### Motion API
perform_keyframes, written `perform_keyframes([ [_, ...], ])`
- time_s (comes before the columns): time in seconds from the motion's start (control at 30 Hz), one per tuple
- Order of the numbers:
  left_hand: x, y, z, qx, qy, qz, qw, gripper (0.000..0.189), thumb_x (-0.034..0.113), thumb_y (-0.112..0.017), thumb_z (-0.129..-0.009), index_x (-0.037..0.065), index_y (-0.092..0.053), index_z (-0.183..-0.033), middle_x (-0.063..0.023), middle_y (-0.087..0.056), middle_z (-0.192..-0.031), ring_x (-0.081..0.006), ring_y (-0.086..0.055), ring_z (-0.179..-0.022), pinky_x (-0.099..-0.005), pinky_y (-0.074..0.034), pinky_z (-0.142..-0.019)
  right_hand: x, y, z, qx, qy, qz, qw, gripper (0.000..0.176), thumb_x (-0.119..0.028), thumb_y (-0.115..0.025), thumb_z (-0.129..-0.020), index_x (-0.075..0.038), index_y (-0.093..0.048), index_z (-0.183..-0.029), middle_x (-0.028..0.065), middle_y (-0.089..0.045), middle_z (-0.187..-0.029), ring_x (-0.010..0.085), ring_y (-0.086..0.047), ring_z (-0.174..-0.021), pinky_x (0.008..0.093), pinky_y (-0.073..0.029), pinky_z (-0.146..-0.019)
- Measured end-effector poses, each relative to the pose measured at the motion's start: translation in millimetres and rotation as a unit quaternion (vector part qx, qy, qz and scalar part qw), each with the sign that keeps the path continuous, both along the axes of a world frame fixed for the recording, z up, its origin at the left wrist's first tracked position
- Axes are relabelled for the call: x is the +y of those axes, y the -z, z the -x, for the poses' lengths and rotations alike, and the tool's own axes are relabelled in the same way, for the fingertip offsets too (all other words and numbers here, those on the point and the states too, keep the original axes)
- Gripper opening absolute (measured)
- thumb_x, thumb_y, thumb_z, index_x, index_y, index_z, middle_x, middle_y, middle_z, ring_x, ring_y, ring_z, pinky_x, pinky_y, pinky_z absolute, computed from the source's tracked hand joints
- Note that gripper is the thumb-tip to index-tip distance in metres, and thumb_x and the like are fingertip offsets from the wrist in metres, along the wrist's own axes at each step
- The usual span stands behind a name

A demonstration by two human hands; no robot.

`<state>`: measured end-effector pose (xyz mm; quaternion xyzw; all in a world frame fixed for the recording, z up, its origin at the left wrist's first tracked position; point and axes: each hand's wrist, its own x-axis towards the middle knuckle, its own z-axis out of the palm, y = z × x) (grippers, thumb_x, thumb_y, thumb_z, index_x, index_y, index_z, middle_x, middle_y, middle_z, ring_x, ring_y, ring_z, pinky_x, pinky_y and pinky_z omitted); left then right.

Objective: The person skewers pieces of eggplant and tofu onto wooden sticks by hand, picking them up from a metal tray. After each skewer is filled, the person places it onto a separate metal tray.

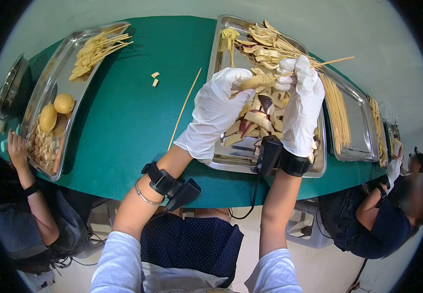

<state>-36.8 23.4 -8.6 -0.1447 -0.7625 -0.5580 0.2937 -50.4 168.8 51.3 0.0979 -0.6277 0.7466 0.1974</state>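
My left hand (pixel 221 105), in a white glove, pinches a pale yellowish skewered food piece (pixel 259 82) between thumb and fingers. Gloved in white too, my right hand (pixel 305 100) is closed around the bamboo skewer (pixel 336 61) that runs from this piece out to the right. Both hands are above a metal tray (pixel 223 158). Loose cut pieces (pixel 258 118), cream with some purple-red skin, lie in it below my hands. Finished-looking skewers of similar slices (pixel 265 41) rest at the tray's far end. My right fingertips are partly hidden.
A single bamboo skewer (pixel 184 110) and two small scraps (pixel 155 78) lie on the green table (pixel 128 107). At left, another tray (pixel 69 132) holds yellow skewers (pixel 96 51), round yellow pieces (pixel 48 117) and peelings. Right stands a skewer-filled tray (pixel 360 141). People sit on both sides.
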Motion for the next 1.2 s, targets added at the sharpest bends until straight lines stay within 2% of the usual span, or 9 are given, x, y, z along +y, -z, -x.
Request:
perform_keyframes([
  [0.9, -0.2, -1.7, -1.1, -0.013, -0.029, -0.040, 0.999, 0.026, 0.008, -0.074, -0.075, 0.003, -0.066, -0.099, -0.0069, -0.067, -0.093, -0.0141, -0.065, -0.080, -0.0256, -0.051, -0.073, -6.5, 0.2, -1.9, -0.047, -0.067, -0.019, 0.996, 0.031, -0.032, -0.060, -0.092, -0.002, -0.064, -0.087, 0.0079, -0.067, -0.082, 0.0097, -0.061, -0.066, 0.0229, -0.049, -0.061],
  [1.1, 1.3, -1.4, -0.9, -0.002, -0.050, -0.012, 0.999, 0.029, 0.010, -0.074, -0.075, 0.005, -0.066, -0.102, -0.0079, -0.066, -0.097, -0.0160, -0.064, -0.085, -0.0269, -0.050, -0.076, -6.0, -0.9, -3.2, -0.061, -0.075, -0.051, 0.994, 0.034, -0.035, -0.060, -0.091, -0.001, -0.065, -0.087, 0.0067, -0.067, -0.082, 0.0090, -0.060, -0.067, 0.0216, -0.048, -0.063],
  [1.2, -1.4, -4.8, -2.0, 0.013, -0.038, 0.045, 0.998, 0.030, 0.012, -0.074, -0.074, 0.007, -0.066, -0.102, -0.0080, -0.065, -0.098, -0.0192, -0.063, -0.089, -0.0286, -0.049, -0.078, -9.4, -2.9, -5.5, -0.063, -0.067, -0.054, 0.994, 0.039, -0.039, -0.057, -0.092, -0.001, -0.066, -0.088, 0.0062, -0.067, -0.082, 0.0091, -0.059, -0.065, 0.0213, -0.047, -0.063],
])
